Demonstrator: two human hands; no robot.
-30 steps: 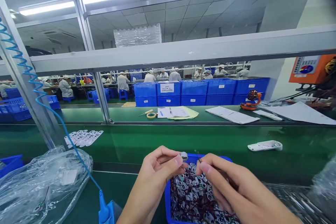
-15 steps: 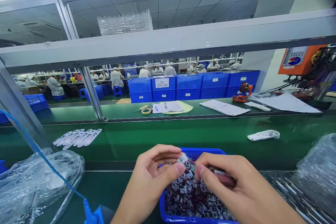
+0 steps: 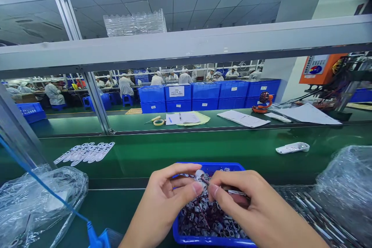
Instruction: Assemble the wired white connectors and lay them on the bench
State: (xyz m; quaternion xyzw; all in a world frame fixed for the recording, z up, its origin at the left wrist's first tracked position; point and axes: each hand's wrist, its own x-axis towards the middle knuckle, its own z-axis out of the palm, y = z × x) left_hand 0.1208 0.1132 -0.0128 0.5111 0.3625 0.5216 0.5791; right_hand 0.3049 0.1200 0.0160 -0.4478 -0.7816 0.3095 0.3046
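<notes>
Between the fingertips of my left hand (image 3: 171, 195) is a small pale ring-shaped plastic part (image 3: 200, 174). Close against it, my right hand (image 3: 240, 197) pinches with thumb and forefinger; a thin dark piece shows between the part and those fingertips. A slim silvery tool (image 3: 236, 192) lies across the right palm under the curled fingers, its kind not clear. Both hands are over a blue bin (image 3: 213, 241) heaped with small grey ring parts (image 3: 216, 221) and thin dark red wires.
Bagged clear plastic (image 3: 58, 190) and a blue cable (image 3: 49, 190) are at left, near flat white cut-outs (image 3: 87, 153). A white casing (image 3: 293, 147) lies right on the green belt. Metal rods (image 3: 314, 213) and plastic wrap (image 3: 345, 178) are at lower right. Co-workers sit beyond blue crates (image 3: 205, 97).
The pale part has turned between my left fingertips, its ring opening now more visible. My right fingertips have come closer to it. The whole view has shifted slightly.
</notes>
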